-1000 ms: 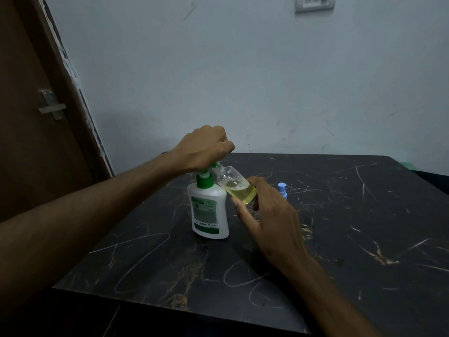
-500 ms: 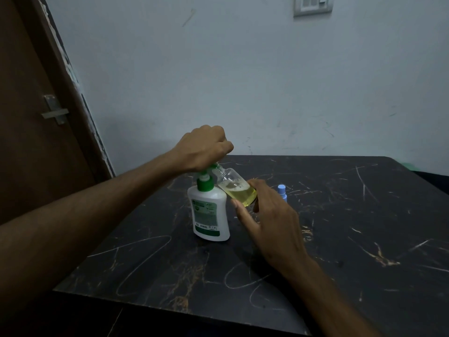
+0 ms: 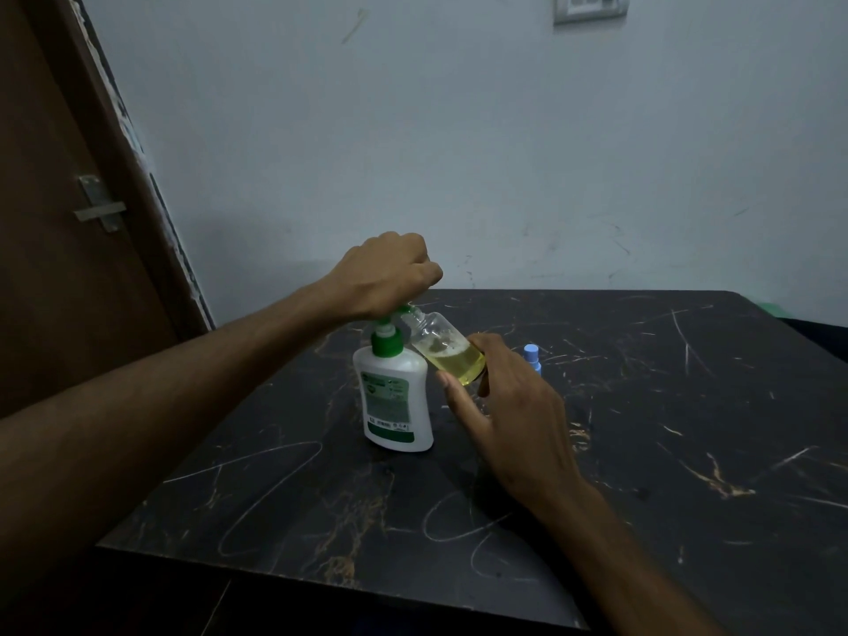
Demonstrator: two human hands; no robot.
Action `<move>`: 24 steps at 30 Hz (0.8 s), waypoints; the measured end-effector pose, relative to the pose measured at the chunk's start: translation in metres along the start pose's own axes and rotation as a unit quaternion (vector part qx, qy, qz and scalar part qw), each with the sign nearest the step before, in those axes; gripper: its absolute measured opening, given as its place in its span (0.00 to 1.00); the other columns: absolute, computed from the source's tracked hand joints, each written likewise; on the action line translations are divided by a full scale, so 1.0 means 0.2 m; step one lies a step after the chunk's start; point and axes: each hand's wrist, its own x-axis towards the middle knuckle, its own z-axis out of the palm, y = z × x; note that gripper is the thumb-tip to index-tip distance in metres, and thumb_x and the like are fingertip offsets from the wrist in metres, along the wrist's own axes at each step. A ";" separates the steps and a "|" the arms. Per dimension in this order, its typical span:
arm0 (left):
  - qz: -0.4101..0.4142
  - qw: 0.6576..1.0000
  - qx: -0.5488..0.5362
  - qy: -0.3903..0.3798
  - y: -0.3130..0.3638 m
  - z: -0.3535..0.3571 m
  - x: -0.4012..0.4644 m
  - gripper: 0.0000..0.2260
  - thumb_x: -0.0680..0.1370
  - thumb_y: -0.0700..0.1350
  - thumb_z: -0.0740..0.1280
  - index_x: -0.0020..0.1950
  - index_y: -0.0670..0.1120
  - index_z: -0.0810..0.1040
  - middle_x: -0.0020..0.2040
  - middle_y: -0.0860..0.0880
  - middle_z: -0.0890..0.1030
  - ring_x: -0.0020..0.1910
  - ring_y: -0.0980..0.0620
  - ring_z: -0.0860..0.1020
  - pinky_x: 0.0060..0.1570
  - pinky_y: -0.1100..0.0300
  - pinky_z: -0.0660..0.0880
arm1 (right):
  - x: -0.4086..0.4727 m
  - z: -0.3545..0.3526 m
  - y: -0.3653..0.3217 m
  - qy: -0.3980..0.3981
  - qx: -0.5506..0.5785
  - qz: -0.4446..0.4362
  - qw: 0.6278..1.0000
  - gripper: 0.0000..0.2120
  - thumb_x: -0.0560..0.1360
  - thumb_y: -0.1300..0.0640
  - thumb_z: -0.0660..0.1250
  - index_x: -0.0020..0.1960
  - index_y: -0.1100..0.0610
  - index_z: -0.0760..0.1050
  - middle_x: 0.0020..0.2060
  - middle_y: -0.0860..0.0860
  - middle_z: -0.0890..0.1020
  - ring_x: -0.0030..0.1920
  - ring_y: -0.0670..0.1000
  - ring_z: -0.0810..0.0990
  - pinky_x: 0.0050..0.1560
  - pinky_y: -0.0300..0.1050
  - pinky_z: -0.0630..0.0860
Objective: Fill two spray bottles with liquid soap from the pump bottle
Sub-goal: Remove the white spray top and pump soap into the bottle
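The pump bottle (image 3: 397, 397) is standing on the dark worktop (image 3: 642, 429), wearing a green-and-white label too blurred to read. The left hand (image 3: 387, 277) is curling closed over its green pump head. The right hand (image 3: 509, 406) is gripping a clear spray bottle (image 3: 447, 348), tilting its mouth up against the nozzle, yellow soap pooling inside. A blue spray cap (image 3: 532, 358) is peeking out just behind the right hand. Since half a second ago, nothing is visibly differing in the hands or bottles.

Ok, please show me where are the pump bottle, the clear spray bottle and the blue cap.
pump bottle (image 3: 394, 401): head view, on the white body, at its label.
clear spray bottle (image 3: 452, 355): head view, on the lower part holding yellow soap.
blue cap (image 3: 531, 352): head view, on the cap's top.
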 end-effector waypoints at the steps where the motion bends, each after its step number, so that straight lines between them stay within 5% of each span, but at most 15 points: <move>1: -0.005 1.000 -0.001 -0.002 0.00 0.01 0.00 0.14 0.73 0.53 0.57 0.31 0.49 0.57 0.29 0.51 0.64 0.31 0.48 0.61 0.35 0.52 0.59 | 0.00 0.00 0.00 -0.001 0.002 -0.001 1.000 0.16 0.82 0.40 0.63 0.62 0.50 0.73 0.46 0.38 0.74 0.41 0.40 0.72 0.38 0.28 0.69; 5: -0.022 1.000 0.004 -0.002 -0.01 0.02 -0.02 0.14 0.73 0.54 0.57 0.31 0.50 0.60 0.30 0.51 0.66 0.31 0.48 0.63 0.35 0.53 0.60 | 0.00 0.01 0.01 -0.006 0.004 -0.004 1.000 0.16 0.82 0.40 0.62 0.63 0.49 0.72 0.46 0.41 0.77 0.42 0.41 0.74 0.38 0.41 0.78; 24: -0.007 1.000 -0.007 -0.003 0.00 0.01 -0.01 0.14 0.72 0.53 0.58 0.31 0.49 0.57 0.29 0.52 0.64 0.31 0.49 0.60 0.34 0.52 0.59 | 0.00 0.00 0.00 -0.001 0.001 -0.005 1.000 0.16 0.82 0.40 0.62 0.62 0.49 0.73 0.46 0.38 0.74 0.42 0.40 0.73 0.38 0.31 0.71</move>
